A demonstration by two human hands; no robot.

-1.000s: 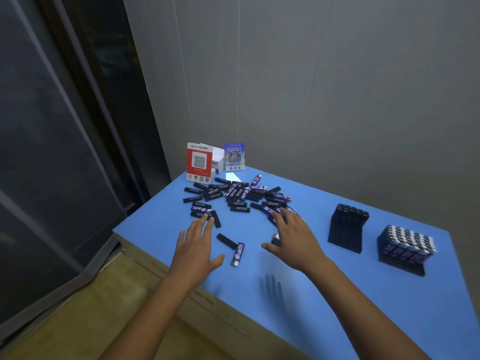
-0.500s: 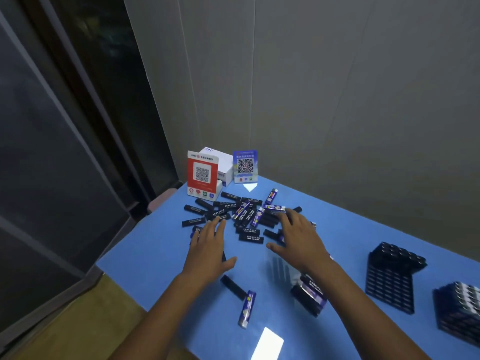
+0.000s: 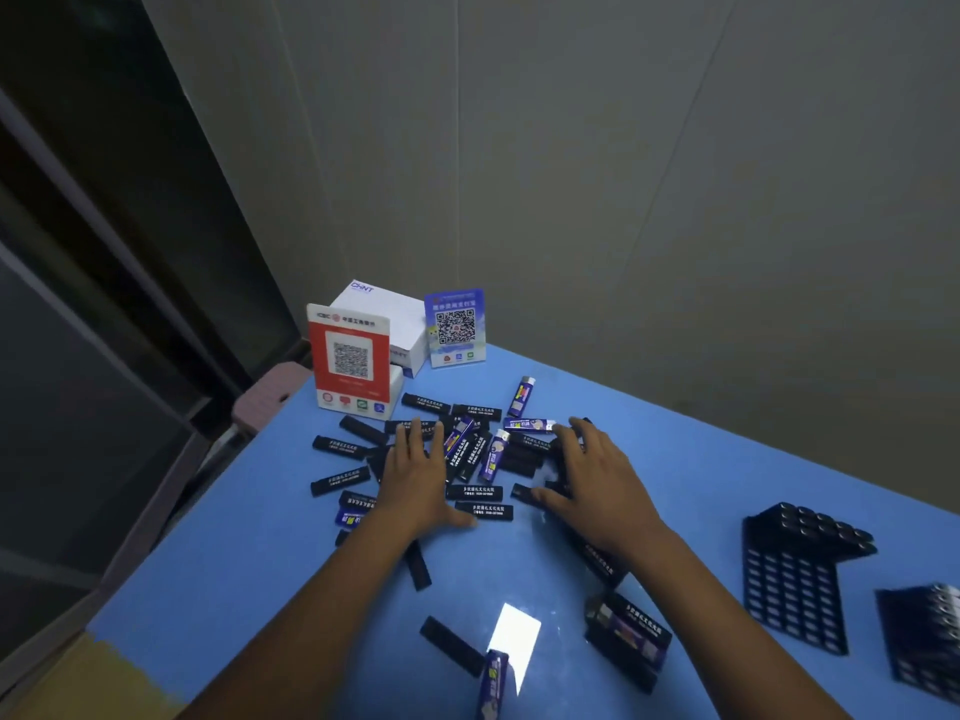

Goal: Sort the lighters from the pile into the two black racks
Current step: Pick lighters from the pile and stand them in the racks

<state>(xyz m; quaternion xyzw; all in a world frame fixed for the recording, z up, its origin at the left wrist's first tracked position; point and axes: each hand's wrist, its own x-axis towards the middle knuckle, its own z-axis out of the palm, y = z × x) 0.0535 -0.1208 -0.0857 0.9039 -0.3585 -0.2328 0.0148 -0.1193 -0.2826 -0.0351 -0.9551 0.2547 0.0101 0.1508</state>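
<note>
A pile of black and blue lighters (image 3: 467,449) lies scattered on the blue table (image 3: 260,537). My left hand (image 3: 415,485) rests flat on the left part of the pile, fingers spread and straight. My right hand (image 3: 597,491) lies over the right part of the pile, fingers extended; whether it holds a lighter is hidden. A black rack (image 3: 795,579) with empty slots stands at the right. A second black rack (image 3: 924,641) holding lighters is cut off by the right edge. Several lighters (image 3: 623,631) lie near my right forearm.
A red QR sign (image 3: 350,356), a white box (image 3: 384,314) and a blue QR sign (image 3: 456,327) stand at the table's far corner behind the pile. A wall runs behind the table. The table's left edge drops to the floor beside a dark glass door.
Both hands have reached farther into the pile. The view has moved closer and left, so the racks sit nearer the right edge.
</note>
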